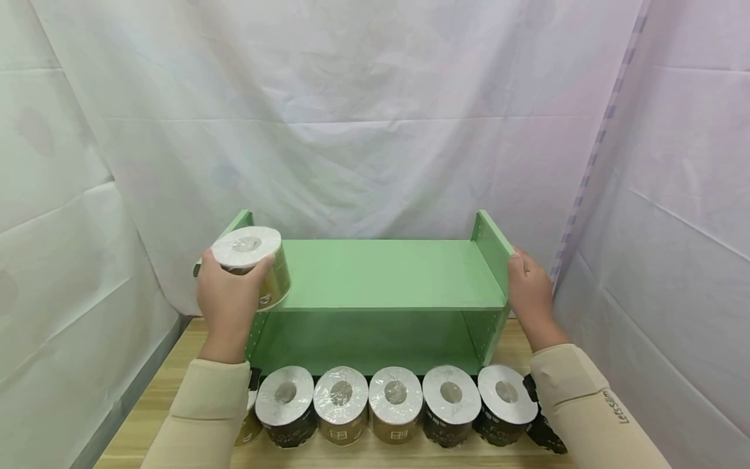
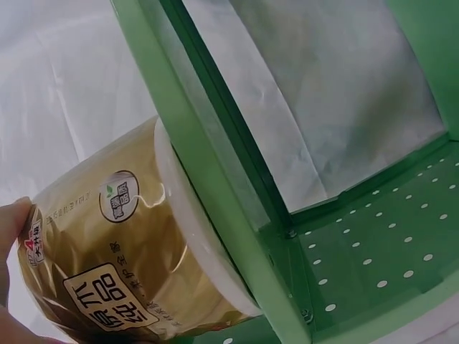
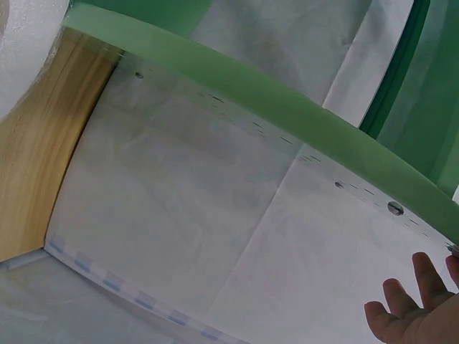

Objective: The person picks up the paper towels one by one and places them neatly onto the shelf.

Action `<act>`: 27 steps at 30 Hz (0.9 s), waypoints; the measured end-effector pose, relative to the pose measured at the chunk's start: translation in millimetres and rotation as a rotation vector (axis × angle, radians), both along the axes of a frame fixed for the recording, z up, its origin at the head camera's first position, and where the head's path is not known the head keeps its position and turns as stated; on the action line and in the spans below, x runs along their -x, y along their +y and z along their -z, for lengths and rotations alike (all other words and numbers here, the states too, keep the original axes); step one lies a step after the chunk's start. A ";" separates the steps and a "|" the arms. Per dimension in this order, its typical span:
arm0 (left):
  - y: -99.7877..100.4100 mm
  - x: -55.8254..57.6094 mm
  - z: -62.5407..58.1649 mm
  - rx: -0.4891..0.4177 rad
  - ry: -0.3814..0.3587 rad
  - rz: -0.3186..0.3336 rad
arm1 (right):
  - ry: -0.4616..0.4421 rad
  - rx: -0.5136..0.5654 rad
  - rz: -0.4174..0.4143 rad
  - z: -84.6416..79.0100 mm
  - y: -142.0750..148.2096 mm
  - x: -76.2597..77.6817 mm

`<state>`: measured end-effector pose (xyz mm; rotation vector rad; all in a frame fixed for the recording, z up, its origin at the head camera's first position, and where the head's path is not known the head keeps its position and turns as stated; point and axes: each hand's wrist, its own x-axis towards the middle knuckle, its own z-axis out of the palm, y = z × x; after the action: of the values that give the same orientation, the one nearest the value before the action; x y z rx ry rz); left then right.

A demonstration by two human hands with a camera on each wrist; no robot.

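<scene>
My left hand (image 1: 228, 299) grips a toilet roll (image 1: 275, 277) in a gold wrapper, thumb and fingers round its side. The roll is raised, its white end facing up, at the left end of a green two-tier shelf (image 1: 387, 273). In the left wrist view, the gold wrapper (image 2: 115, 251) faces the camera and the white end lies close against the shelf's side panel (image 2: 208, 172). My right hand (image 1: 532, 293) holds the upper edge of the right side panel (image 1: 491, 251). In the right wrist view, several of its fingers (image 3: 401, 301) show outside that panel, partly cut off.
A row of toilet rolls (image 1: 395, 394) in black or gold wrappers stands upright along the shelf's front on the wooden table (image 1: 176, 391). The leftmost is partly hidden by my left sleeve. Black wrapping (image 1: 545, 430) lies by the right sleeve. White cloth (image 1: 375, 117) hangs around.
</scene>
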<state>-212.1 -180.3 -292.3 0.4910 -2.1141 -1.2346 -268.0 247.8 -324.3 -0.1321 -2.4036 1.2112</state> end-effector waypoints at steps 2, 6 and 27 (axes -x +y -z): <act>0.7 0.7 -1.1 0.001 -0.004 0.003 | -0.004 0.001 0.000 -0.5 -0.3 -0.5; 2.1 1.5 -3.1 0.002 -0.019 0.007 | -0.007 0.006 0.006 -1.2 -0.4 -1.2; 2.3 9.3 -0.7 0.024 -0.001 -0.005 | -0.013 0.021 0.006 -1.8 -3.8 -2.1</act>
<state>-221.4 -178.1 -291.6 0.4856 -2.1253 -1.2048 -266.0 244.0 -322.5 -0.1538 -2.4001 1.2363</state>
